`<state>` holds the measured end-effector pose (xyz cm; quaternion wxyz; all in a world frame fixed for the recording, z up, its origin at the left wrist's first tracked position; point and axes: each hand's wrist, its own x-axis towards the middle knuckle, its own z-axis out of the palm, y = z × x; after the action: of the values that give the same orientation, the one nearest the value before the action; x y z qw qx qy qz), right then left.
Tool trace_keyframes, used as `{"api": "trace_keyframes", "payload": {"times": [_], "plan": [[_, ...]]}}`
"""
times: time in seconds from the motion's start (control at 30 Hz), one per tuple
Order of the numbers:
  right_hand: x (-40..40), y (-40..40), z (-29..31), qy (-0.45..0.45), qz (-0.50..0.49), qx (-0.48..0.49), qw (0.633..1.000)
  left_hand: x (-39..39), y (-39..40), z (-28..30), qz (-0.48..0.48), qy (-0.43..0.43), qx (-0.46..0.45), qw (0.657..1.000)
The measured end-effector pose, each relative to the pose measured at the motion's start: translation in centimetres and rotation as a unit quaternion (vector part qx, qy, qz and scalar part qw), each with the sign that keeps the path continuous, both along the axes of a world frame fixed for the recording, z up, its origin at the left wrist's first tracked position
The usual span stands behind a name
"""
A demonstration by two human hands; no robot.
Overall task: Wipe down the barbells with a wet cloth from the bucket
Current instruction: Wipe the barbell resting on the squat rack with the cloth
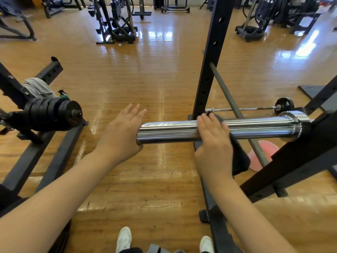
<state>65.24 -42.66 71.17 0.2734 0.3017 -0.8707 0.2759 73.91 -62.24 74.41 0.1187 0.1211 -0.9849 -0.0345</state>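
— Chrome: the sleeve (215, 129) is lying level across the middle, its free end pointing left and its collar sitting at the right against the rack (209, 70).

— What is the right hand (212, 143) doing?

— It is pressing a dark cloth (238, 159) onto the top of the sleeve, fingers laid straight over it, not curled round. The cloth is hanging down the near side, right of the wrist.

— And the left hand (124, 132)?

— It is resting at the sleeve's free end, palm against the end face, fingers straight and spread, gripping nothing.

— Room to move?

— Bare wood floor (145, 79) is stretching far and left of the free end. Well apart to the left, a stack of black plates (52, 115) is sitting on another frame. On the right, a slanted grey bar (235, 106) is crossing behind the sleeve, and a pink disc (262, 154) is lying on the floor under it.
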Motion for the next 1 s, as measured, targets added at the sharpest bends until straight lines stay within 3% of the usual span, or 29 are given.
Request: {"api": "trace_keyframes", "payload": {"times": [0.13, 0.33, 0.6, 0.8, 1.0], "plan": [[-0.7, 1.9, -0.7, 0.029, 0.041, -0.006, 0.999, 0.1, 0.0, 0.1, -0.002, -0.006, 0.007, 1.0], [-1.5, 1.5, 0.4, -0.021, -0.056, -0.039, 0.997, 0.1, 0.1, 0.1, -0.003, -0.004, 0.011, 1.0], [-0.8, 2.0, 0.6, -0.007, 0.038, -0.004, 0.999, 0.2, 0.0, 0.1, -0.005, -0.002, 0.005, 1.0], [-1.3, 1.6, 0.5, -0.032, -0.059, -0.037, 0.997, 0.0, -0.1, -0.3, -0.01, 0.002, 0.003, 1.0], [0.2, 0.8, -1.4, 0.029, 0.026, -0.031, 0.999, 0.0, -0.3, -0.5, -0.015, 0.017, 0.0, 1.0]]}}
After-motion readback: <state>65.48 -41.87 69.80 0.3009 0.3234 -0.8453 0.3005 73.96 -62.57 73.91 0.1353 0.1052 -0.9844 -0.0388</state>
